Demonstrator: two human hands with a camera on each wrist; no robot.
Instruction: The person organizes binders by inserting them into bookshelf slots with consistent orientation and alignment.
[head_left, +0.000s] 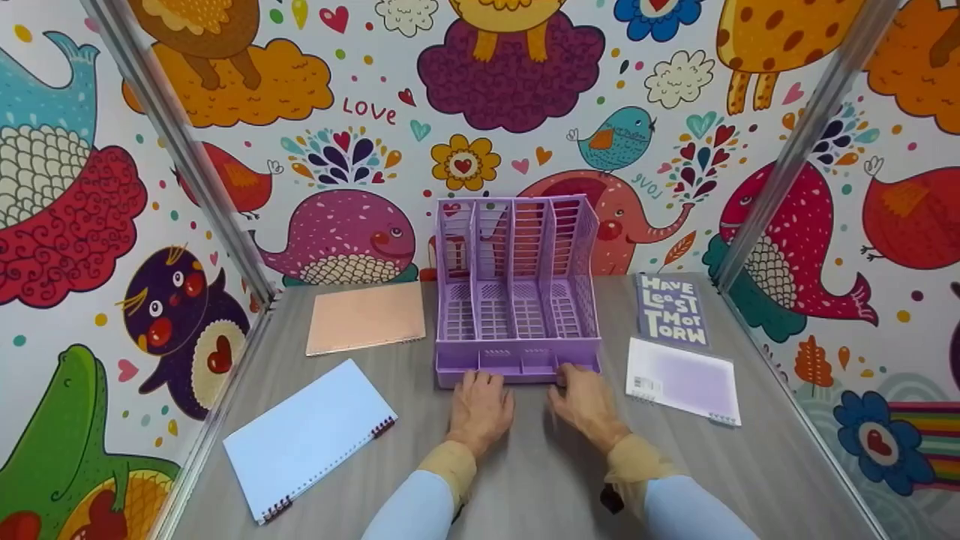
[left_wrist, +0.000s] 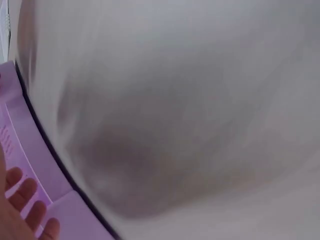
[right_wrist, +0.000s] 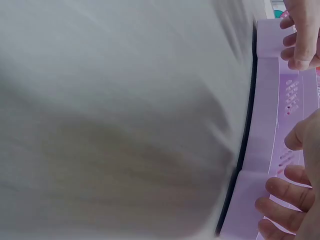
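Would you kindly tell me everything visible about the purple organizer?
The purple organizer looks like plastic, with four upright compartments, slatted backs, gridded floors and a shallow, divided front tray. It stands upright on the grey table, before the patterned wall. The left hand and right hand are at its front tray; how firmly they touch is unclear.

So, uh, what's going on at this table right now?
A person has their left hand and right hand at the front edge of a purple file rack. Its four tall slots are empty. On the table, blue and peach notebooks lie left of it; a lilac notebook and lettered book lie right.
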